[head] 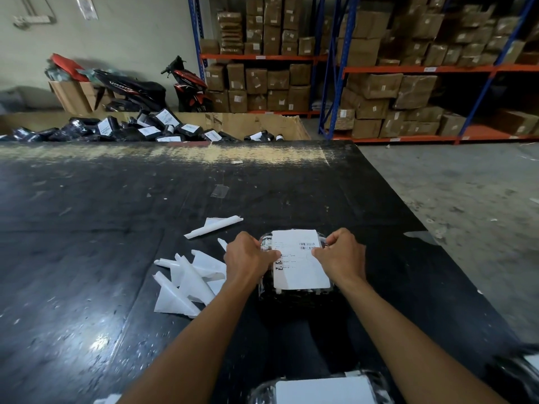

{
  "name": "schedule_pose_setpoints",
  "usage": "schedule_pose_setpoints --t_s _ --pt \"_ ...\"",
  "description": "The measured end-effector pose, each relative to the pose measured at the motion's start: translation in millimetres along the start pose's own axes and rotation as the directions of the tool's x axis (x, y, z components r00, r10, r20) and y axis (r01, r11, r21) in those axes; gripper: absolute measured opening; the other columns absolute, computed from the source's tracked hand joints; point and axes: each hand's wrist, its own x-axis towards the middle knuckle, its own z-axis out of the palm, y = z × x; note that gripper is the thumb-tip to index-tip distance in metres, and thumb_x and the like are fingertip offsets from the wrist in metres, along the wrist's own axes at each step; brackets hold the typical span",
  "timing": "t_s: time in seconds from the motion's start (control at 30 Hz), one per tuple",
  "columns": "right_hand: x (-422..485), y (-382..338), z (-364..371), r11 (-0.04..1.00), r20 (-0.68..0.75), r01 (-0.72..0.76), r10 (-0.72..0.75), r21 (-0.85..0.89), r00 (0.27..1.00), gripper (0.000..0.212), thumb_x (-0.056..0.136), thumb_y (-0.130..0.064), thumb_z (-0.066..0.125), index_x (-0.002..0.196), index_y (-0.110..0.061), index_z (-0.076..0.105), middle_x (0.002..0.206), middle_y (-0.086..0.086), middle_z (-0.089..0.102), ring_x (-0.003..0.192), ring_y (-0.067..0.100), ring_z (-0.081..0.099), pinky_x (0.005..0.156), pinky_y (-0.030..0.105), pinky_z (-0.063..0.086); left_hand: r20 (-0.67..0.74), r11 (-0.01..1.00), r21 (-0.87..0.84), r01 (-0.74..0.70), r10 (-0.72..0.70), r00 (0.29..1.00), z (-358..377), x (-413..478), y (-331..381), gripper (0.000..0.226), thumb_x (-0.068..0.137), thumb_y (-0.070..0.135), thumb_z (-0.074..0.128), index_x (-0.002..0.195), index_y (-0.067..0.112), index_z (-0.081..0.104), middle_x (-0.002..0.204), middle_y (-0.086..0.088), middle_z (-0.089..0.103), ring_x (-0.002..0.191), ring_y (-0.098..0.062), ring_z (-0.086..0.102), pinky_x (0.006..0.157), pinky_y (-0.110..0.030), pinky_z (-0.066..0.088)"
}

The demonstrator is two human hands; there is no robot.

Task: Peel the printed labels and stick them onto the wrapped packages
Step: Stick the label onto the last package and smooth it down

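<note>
— Containers first?
— Beyond the far edge of the worktop [116, 214], a low cardboard bin [262, 125], heaped with black-wrapped parcels [145, 131], many showing white labels face up. Further back, blue-and-orange racks [344, 68] packed tight with brown cartons [376, 86].
— And the package being worked on?
— Around the middle of the worktop, towards the near edge: a black-wrapped package [291, 297] with a white label [300, 269] lying flat on top. Gripped from both sides. Left hand [248, 258] curled round the left flank, thumb pressing the label's left edge. Right hand [341, 255] curled round the right flank, fingertips on the label's right edge.
— Anything beside it?
— Just to the left, a scatter of peeled white backing sheets [189, 281]. At the near edge, a second labelled package [320, 389], partly cut off by the frame.
— Any writing?
— Barcodes near the label's upper right, rows of print below, too small to read. "Vario" in pale letters on the black scooter [131, 88] by the back wall. Bin labels too far off to make out.
</note>
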Motion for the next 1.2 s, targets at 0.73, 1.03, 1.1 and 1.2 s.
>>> schedule_pose_setpoints --t_s 0.73,1.03,1.1,1.2 --pt "14.6 17.5 -10.3 0.948 0.016 0.313 -0.313 -0.049 0.95 0.027 0.098 -0.02 0.047 0.086 -0.01 0.068 0.09 0.002 0.069 0.086 0.019 0.062 0.074 0.032 0.046 0.496 0.449 0.212 -0.868 0.716 0.491 1.5 5.0 -35.0 0.05 0.105 0.036 0.027 0.147 0.012 0.042 0.156 -0.003 0.034 0.146 -0.012 0.025 0.12 -0.023 0.005" --pt "28.6 0.8 -1.1 0.83 0.365 0.541 -0.465 -0.136 0.806 0.044 0.105 -0.032 0.035 0.143 -0.016 0.049 0.153 0.001 0.042 0.145 0.015 0.03 0.115 0.028 0.022 0.551 0.538 0.153 -0.829 0.65 0.524 -1.1 11.5 -36.6 0.054 0.103 0.035 0.021 0.151 0.014 0.032 0.16 -0.001 0.021 0.148 -0.007 0.013 0.117 -0.014 -0.001" --pt "30.0 -3.6 4.1 0.778 0.458 0.603 -0.478 -0.176 0.75 0.046 0.106 -0.031 0.03 0.148 -0.016 0.04 0.158 -0.001 0.032 0.148 0.013 0.022 0.117 0.028 0.015 0.541 0.542 0.153 -0.826 0.653 0.529 1.1 10.3 -38.5 0.058 0.1 0.037 0.018 0.151 0.014 0.032 0.16 -0.001 0.023 0.148 -0.006 0.013 0.117 -0.014 -0.002" --pt "31.9 2.0 4.9 0.698 0.585 0.676 -0.453 -0.237 0.673 0.048 0.107 -0.031 0.026 0.152 -0.017 0.031 0.161 -0.003 0.024 0.149 0.009 0.016 0.118 0.026 0.006 0.533 0.558 0.138 -0.818 0.654 0.536 1.7 11.5 -39.7 0.059 0.099 0.037 0.017 0.15 0.015 0.034 0.159 0.0 0.025 0.148 -0.006 0.014 0.117 -0.014 -0.001"
